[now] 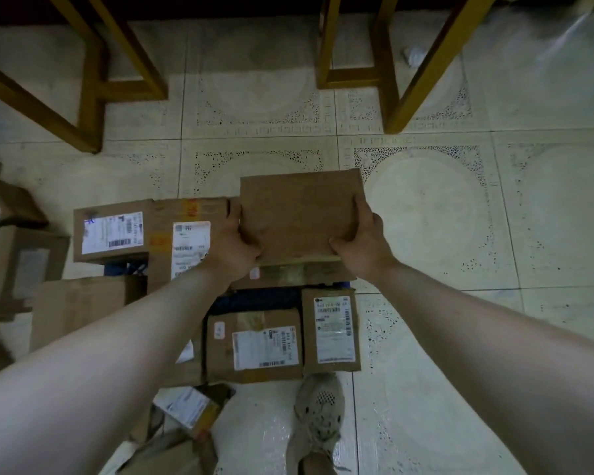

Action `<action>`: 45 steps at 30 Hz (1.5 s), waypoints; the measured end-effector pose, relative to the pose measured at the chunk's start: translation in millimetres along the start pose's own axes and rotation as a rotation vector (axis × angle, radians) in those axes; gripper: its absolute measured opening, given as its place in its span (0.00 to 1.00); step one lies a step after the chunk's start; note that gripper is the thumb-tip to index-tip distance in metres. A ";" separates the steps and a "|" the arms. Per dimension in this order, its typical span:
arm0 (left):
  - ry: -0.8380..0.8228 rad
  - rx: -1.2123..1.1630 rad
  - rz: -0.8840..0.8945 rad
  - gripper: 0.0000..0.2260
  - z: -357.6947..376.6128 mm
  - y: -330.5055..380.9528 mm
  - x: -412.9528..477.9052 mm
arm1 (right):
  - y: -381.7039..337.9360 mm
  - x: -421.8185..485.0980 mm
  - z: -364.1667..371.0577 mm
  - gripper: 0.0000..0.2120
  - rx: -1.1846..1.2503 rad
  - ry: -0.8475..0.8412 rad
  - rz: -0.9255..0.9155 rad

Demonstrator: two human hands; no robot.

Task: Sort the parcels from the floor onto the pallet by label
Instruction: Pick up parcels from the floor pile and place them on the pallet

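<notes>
Nearest the camera, at the lower edge, one pale shoe [319,423] and a crumpled small parcel [189,406] rest on the tiled floor [460,337]. Beyond them lie a wide labelled box [254,344] and a narrow labelled box [331,330], touching side by side with their labels up. A blue strip [254,299] shows behind them, which I take to be the pallet. Farther out, both forearms converge on the plain parcel [299,214]. My left hand [234,243] grips its left edge and my right hand [360,240] grips its right edge, fingers wrapped round the near corners. The parcel sits level at the far end of the grouped boxes, just right of an orange-marked box [189,241]. No label shows on its upper face, so I judge the label lies underneath or on a side. A taped face directly below its near edge may be its own side or another box; I cannot tell which. Handling, as I judge it:

- stiff corrugated card
- modest weight
- dry and not slippery
- best held by opposite edges near the corners

Farthest away, wooden furniture legs [391,63] stand on the floor.
</notes>
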State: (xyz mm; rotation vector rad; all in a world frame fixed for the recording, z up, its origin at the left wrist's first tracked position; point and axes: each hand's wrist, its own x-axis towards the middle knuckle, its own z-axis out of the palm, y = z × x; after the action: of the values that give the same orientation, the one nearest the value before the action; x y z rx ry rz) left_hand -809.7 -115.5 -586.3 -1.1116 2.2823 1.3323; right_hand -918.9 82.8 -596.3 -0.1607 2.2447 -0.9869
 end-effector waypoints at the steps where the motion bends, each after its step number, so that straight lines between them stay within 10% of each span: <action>1: -0.039 -0.003 -0.016 0.39 -2.3 -1.6 -0.6 | 0.4 -0.9 0.9 0.43 -0.018 0.001 0.006; 13: 0.026 0.313 0.069 0.31 -126.3 -31.9 -73.4 | -80.8 -79.7 39.4 0.39 -0.339 0.016 0.019; 29: 0.061 0.303 -0.089 0.35 -289.0 -286.8 -259.1 | -174.8 -299.0 282.6 0.34 -0.345 -0.037 0.001; 45: -0.183 0.042 -0.308 0.31 -124.2 -437.7 -256.6 | 6.2 -299.5 399.8 0.19 -0.416 -0.241 0.125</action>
State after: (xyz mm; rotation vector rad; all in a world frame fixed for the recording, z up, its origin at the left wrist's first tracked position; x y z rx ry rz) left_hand -301.1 -218.7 -645.0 -1.2141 1.9099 1.2047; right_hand -438.7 -48.9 -637.0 -0.2995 2.1768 -0.4014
